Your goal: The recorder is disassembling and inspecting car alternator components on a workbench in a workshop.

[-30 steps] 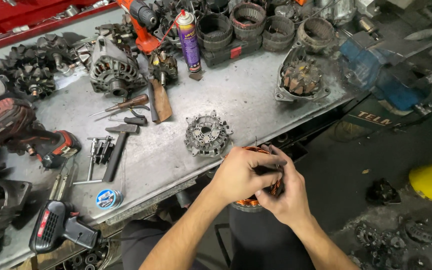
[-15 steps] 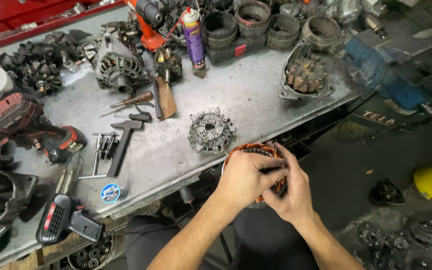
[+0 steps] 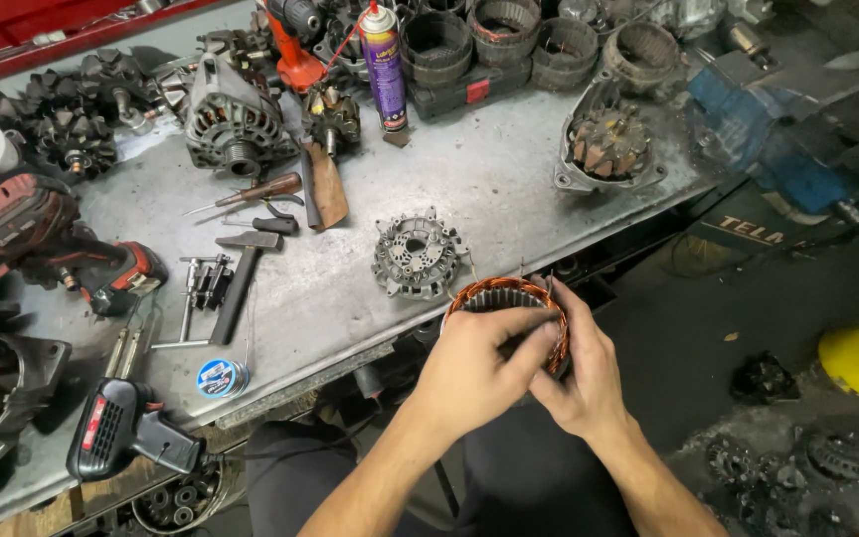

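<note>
— Where's the copper-wound stator ring (image 3: 509,298)?
— Held off the desk (image 3: 509,189) edge. The left hand (image 3: 474,373) clasps it from seven o'clock, the right hand (image 3: 584,383) from five o'clock, fingers curled over its rim.
— And farther out?
— The grey finned housing (image 3: 417,256) lies on the desk at eleven o'clock, just beyond the ring.

Copper-wound stator ring held off the front edge of the table

We see a stator ring (image 3: 509,303), a round grey laminated steel core with ribbed inner slots and bright copper windings bulging around its rim. It is tilted, its opening facing up and toward us, so the inner slots show. It hangs in the air just beyond the table's (image 3: 509,189) front edge, resting on nothing, its lower half hidden.
</note>
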